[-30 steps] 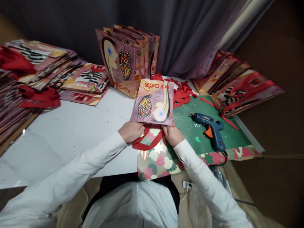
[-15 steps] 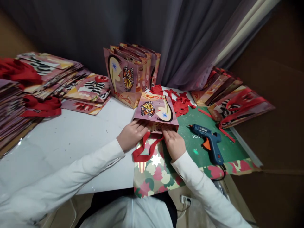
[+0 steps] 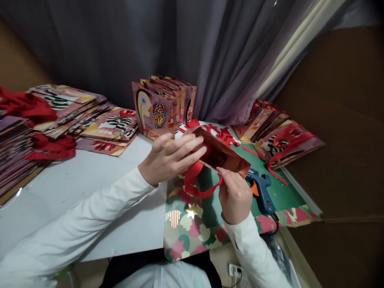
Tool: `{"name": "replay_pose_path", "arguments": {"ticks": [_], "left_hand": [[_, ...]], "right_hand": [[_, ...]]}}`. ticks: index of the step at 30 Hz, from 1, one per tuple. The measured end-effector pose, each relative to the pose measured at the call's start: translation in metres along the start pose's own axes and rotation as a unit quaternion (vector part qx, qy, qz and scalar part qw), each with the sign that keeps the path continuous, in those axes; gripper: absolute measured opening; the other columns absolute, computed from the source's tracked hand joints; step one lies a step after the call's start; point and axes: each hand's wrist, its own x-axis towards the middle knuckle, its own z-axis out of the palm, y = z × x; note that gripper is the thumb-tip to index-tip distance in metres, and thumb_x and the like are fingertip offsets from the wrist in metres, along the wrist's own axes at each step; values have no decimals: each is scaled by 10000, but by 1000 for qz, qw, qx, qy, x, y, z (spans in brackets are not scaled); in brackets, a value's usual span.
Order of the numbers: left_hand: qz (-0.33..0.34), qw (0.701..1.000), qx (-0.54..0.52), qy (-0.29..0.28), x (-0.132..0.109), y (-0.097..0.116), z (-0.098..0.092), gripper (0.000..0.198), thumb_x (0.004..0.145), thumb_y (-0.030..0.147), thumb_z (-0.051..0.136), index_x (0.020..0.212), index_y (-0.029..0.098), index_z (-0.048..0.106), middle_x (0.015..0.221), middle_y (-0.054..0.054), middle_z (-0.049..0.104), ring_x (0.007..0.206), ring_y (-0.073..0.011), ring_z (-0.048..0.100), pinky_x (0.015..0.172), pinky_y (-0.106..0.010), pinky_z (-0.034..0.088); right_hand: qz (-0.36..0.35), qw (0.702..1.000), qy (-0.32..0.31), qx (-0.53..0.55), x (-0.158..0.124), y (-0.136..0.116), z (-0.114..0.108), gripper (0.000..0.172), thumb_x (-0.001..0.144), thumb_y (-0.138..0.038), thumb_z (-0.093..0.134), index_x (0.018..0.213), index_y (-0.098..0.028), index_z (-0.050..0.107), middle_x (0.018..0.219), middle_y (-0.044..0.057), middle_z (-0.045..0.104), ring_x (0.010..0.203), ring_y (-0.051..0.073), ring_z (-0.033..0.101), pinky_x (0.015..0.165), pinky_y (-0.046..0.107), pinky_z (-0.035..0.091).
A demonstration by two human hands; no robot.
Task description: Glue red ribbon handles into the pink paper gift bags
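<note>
A paper gift bag [image 3: 241, 163] is tilted so that its open mouth faces me, with a red ribbon handle [image 3: 192, 179] looping down from its near edge. My right hand [image 3: 235, 195] pinches that near edge at the ribbon's right end, thumb against fingers. At the bag's left side is my left hand [image 3: 166, 160], fingers stretched out and apart; whether they touch the bag I cannot tell. Beneath lie a green cutting mat [image 3: 288, 194] and a patterned paper sheet [image 3: 183, 244].
A blue glue gun [image 3: 265, 194] lies on the mat at the right. Standing bags [image 3: 145, 112] are behind, more bags [image 3: 289, 146] at the right rear. Flat bag stacks [image 3: 18, 148] and red ribbons [image 3: 51, 146] fill the left. Loose ribbons [image 3: 226, 136] lie behind the held bag.
The bag has tipped from lying face-up to showing me its open mouth. My left hand has come off its lower edge and opened; my right hand now pinches the edge.
</note>
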Motion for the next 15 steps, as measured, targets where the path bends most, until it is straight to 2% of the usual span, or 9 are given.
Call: {"name": "replay_pose_path", "arguments": {"ticks": [2, 4, 7, 10, 12, 15], "left_hand": [[-65, 991, -17, 118, 6, 23, -5, 430, 964, 263, 470, 1363, 419, 500, 1395, -31, 538, 1360, -287, 417, 1144, -576, 262], [-81, 976, -106, 173, 6, 45, -8, 503, 968, 250, 437, 1458, 352, 386, 1464, -83, 434, 1398, -294, 358, 1152, -567, 275], [-52, 951, -264, 154, -1, 71, -7, 721, 951, 392, 493, 1552, 239, 125, 1558, -152, 277, 1448, -308, 289, 1164, -540, 304], [-75, 953, -268, 120, -10, 86, -2, 954, 831, 442, 684, 1543, 202, 96, 1596, -196, 159, 1488, -341, 188, 1185, -548, 274], [-100, 955, -245, 131, -15, 90, 4, 876, 840, 346, 685, 1519, 197, 154, 1588, -208, 155, 1493, -334, 177, 1180, -558, 278], [-120, 945, -239, 189, -22, 91, 11, 678, 910, 201, 555, 1492, 197, 207, 1552, -195, 240, 1476, -301, 233, 1169, -555, 302]], "right_hand": [[65, 997, 40, 34, -2, -13, -8, 385, 900, -59, 430, 1183, -175, 664, 1031, 102, 746, 956, 210, 680, 859, 318, 516], [116, 989, 72, 56, -8, -25, -9, 413, 868, -50, 437, 1198, -173, 652, 1057, 106, 739, 995, 214, 678, 875, 322, 527], [178, 976, 98, 77, -22, -45, -1, 392, 861, -70, 458, 1197, -161, 639, 1061, 97, 737, 964, 214, 689, 828, 319, 543], [205, 968, 81, 123, -32, -66, 4, 349, 913, -109, 443, 1209, -160, 622, 1055, 92, 733, 971, 200, 686, 820, 305, 540], [204, 966, 38, 156, -34, -78, 3, 355, 921, -112, 430, 1227, -160, 604, 1057, 98, 722, 992, 206, 674, 826, 313, 535], [208, 962, -47, 171, -33, -90, -4, 405, 884, -88, 430, 1254, -161, 576, 1061, 109, 690, 996, 238, 643, 826, 359, 526]]}}
